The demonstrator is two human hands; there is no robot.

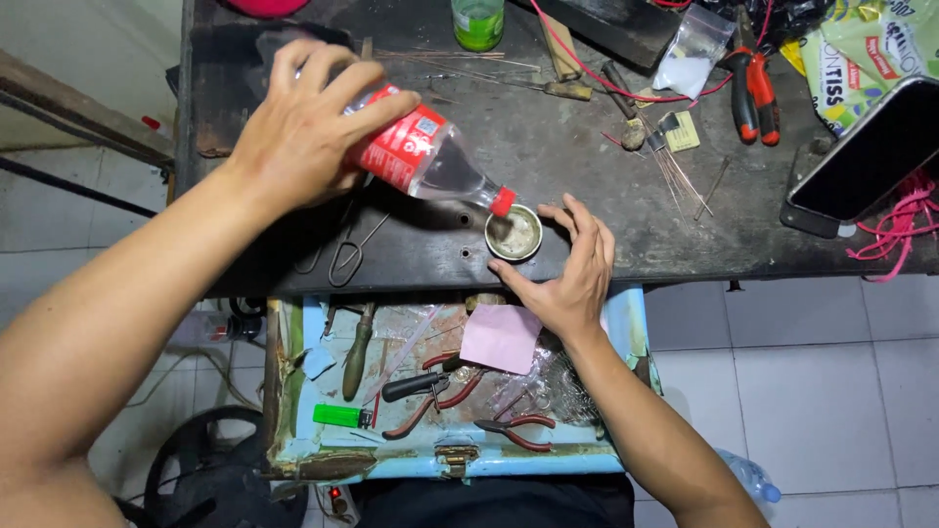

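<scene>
- The left hand (298, 132) has its fingers wrapped around a clear plastic bottle (425, 156), tilted with its red cap over a small round tin (514, 233).
- The right hand (570, 266), fingers spread wide, cups beside the tin on the dark counter (587, 127).
- Pliers (430, 391) lie in the open drawer below.

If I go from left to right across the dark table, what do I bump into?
Left hand → clear bottle → small round tin → right hand → red-handled pliers → phone
</scene>
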